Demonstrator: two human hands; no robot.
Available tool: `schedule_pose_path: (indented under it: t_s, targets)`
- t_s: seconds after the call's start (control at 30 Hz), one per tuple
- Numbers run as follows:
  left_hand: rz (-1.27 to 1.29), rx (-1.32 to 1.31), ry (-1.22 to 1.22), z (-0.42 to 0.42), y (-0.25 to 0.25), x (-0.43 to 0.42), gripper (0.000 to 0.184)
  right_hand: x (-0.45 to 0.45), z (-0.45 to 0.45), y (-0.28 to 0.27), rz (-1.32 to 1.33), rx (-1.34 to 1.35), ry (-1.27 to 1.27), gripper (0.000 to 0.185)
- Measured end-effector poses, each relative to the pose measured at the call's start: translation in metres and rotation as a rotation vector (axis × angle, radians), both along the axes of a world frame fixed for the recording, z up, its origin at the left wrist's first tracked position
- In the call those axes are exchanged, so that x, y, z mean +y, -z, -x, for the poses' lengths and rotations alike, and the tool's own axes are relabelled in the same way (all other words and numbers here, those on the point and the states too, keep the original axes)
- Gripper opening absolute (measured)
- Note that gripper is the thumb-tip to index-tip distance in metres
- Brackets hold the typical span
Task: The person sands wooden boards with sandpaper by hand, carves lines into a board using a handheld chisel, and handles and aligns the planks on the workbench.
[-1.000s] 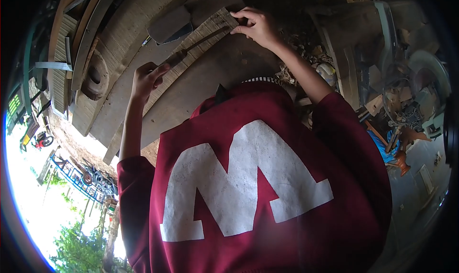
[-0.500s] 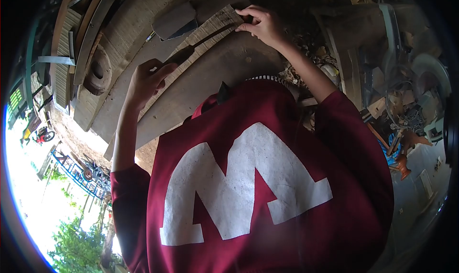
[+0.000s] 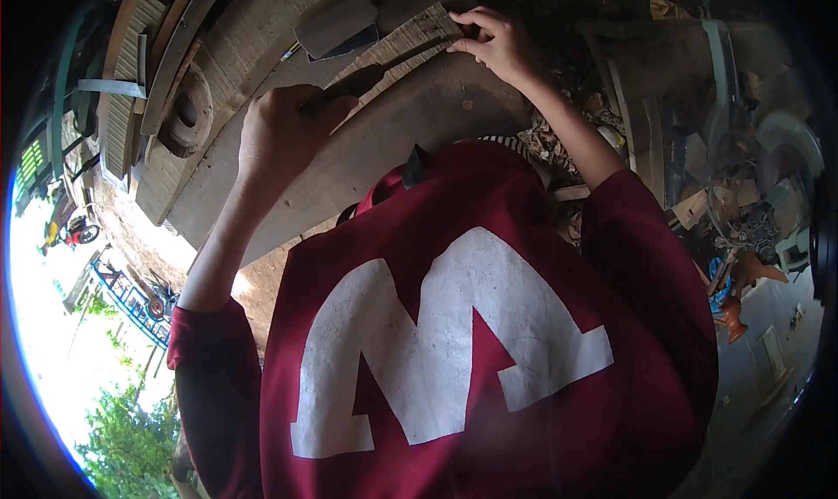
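Observation:
My left hand is closed around the dark handle of a long thin tool that looks like a file. Its narrow blade slants up to the right, over a pale strip of wood with a ribbed surface. At the far end, the thumb and fingers of my right hand close about the blade's tip, beside the end of the strip; the exact contact there is dark. A broad brown board lies under the strip, nearer my body. Behind the strip is a flat grey-brown piece.
A board with a round hollow and stacked timber stand at left. Dry leaves or shavings lie beyond my right forearm. Several scraps and a clear curved sheet are at right. A red motorbike and greenery show outside.
My left hand has moved right and up with the tool's handle, and its back now faces up more. The right hand sits slightly farther right. The whole view has shifted a little.

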State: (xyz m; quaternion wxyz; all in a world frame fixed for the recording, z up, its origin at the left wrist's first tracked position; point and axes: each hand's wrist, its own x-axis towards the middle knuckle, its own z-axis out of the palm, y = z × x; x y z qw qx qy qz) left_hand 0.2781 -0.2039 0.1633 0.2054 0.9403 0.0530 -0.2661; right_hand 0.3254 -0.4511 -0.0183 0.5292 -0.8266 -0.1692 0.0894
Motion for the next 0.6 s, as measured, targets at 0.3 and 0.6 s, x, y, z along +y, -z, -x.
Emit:
schedule_pose_path:
  t_s: [0.3, 0.6]
  targets:
    - [-0.014, -0.220, 0.107, 0.012, 0.007, 0.000, 0.033, 0.000, 0.001, 0.000, 0.029, -0.032, 0.016, 0.032]
    - [0.360, 0.344, -0.385, -0.003, 0.043, 0.042, 0.035, 0.001, 0.000, 0.000, -0.019, 0.034, 0.051, 0.036]
